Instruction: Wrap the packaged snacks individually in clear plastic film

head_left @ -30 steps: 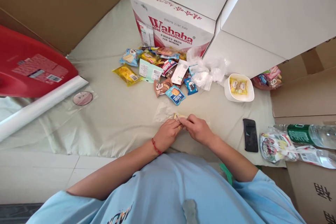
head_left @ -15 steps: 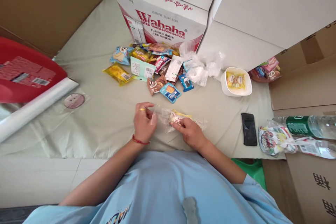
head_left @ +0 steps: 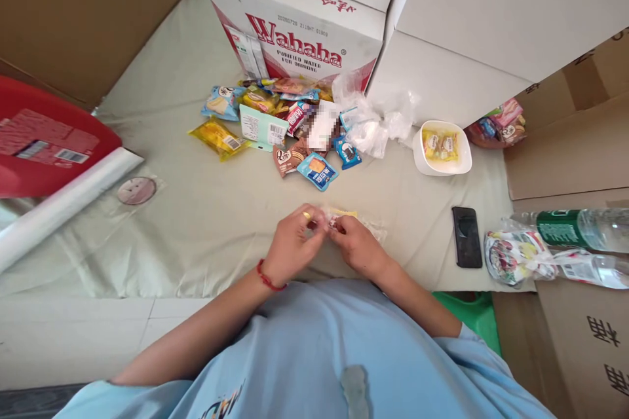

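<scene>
My right hand [head_left: 361, 245] is closed on a small snack packet [head_left: 344, 214], whose yellow edge and red-and-white print show past the fingers. Clear plastic bag film [head_left: 374, 229] surrounds the packet and sticks out to its right. My left hand [head_left: 297, 242], with a ring and a red bracelet, has its fingers curled in a pinch against the bag's left end, close to my right fingertips. Most of the packet is hidden by my hands. Beyond them lies a pile of wrapped snacks, with a blue snack packet [head_left: 318, 171] nearest.
Crumpled clear bags [head_left: 378, 124] lie beside the pile, before a Wahaha carton [head_left: 295, 33]. A white bowl [head_left: 442, 167] holds yellow packets. A phone [head_left: 466, 237] and a bottle [head_left: 565, 228] lie at right; a white film roll [head_left: 73, 203] lies at left.
My left hand has moved right to the bag's left end, and its fingers have come together beside my right hand. My right hand stays on the snack packet. The view has shifted slightly.
</scene>
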Demonstrator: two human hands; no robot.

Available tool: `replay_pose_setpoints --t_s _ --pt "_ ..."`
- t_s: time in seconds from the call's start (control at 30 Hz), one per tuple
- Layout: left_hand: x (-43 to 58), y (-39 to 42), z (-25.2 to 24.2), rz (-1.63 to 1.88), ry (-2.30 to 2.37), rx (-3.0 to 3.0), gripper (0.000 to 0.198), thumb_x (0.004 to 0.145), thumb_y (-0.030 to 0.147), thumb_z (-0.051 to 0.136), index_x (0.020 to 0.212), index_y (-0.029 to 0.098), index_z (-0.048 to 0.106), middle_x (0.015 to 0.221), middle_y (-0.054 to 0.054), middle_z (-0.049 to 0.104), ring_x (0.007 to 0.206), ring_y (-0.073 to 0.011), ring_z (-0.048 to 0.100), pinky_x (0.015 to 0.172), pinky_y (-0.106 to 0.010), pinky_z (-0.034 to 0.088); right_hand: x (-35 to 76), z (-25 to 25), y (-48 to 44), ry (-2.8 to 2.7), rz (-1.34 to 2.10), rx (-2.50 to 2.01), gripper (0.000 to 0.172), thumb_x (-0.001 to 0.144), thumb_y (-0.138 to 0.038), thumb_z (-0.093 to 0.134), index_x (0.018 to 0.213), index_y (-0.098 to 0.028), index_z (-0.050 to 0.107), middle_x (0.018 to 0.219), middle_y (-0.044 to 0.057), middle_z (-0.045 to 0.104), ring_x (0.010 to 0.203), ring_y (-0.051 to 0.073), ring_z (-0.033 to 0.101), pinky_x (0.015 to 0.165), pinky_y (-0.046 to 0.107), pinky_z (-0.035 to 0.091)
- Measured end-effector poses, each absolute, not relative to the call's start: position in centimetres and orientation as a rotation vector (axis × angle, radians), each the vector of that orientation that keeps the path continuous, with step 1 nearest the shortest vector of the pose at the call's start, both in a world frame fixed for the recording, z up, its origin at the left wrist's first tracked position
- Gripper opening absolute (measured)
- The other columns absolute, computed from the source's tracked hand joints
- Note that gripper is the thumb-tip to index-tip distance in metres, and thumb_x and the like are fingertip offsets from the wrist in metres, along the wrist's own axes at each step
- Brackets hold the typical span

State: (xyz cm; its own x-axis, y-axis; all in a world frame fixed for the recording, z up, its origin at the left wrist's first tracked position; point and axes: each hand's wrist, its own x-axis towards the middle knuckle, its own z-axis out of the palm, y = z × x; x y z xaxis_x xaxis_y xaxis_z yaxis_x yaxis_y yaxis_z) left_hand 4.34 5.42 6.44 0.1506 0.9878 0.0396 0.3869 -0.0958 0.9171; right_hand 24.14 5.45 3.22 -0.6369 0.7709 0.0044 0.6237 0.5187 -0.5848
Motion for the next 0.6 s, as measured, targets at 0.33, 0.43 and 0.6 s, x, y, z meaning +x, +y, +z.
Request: replay_pose_setpoints --t_s 0.33,0.43,0.6 --pt "5.6 4.2 4.7 0.512 1.215 2.309 0.047 0.093 0.015 0.052 0.138 0.020 0.066 0.147 -0.011 0.066 0.135 -0.0286 0.060 0.107 -0.048 0.050 30.9 6.4 4.4 -2.125 0.930 -1.318 0.029 0.107 -0.031 0.049 0.127 -0.027 0.069 0.119 0.010 0.070 0.111 0.023 0.066 0.097 0.042 0.057" --pt "5.8 4.0 4.3 0.471 1.224 2.405 0.050 0.093 0.012 0.052 0.141 0.021 0.065 0.149 -0.010 0.064 0.136 -0.0277 0.060 0.105 -0.046 0.048 31.5 5.0 4.1 -1.948 0.570 -1.740 0.038 0.098 -0.047 0.064 0.127 -0.023 0.069 0.127 0.018 0.063 0.119 0.033 0.057 0.101 0.056 0.053" --pt "6.0 4.1 4.6 0.501 1.223 2.431 0.048 0.096 0.010 0.050 0.139 0.024 0.066 0.147 -0.009 0.066 0.133 -0.0244 0.062 0.101 -0.043 0.046 31.1 5.4 3.9 -2.000 0.732 -1.692 0.017 0.097 -0.037 0.062 0.096 -0.022 0.070 0.119 0.014 0.066 0.109 0.029 0.061 0.096 0.049 0.054"
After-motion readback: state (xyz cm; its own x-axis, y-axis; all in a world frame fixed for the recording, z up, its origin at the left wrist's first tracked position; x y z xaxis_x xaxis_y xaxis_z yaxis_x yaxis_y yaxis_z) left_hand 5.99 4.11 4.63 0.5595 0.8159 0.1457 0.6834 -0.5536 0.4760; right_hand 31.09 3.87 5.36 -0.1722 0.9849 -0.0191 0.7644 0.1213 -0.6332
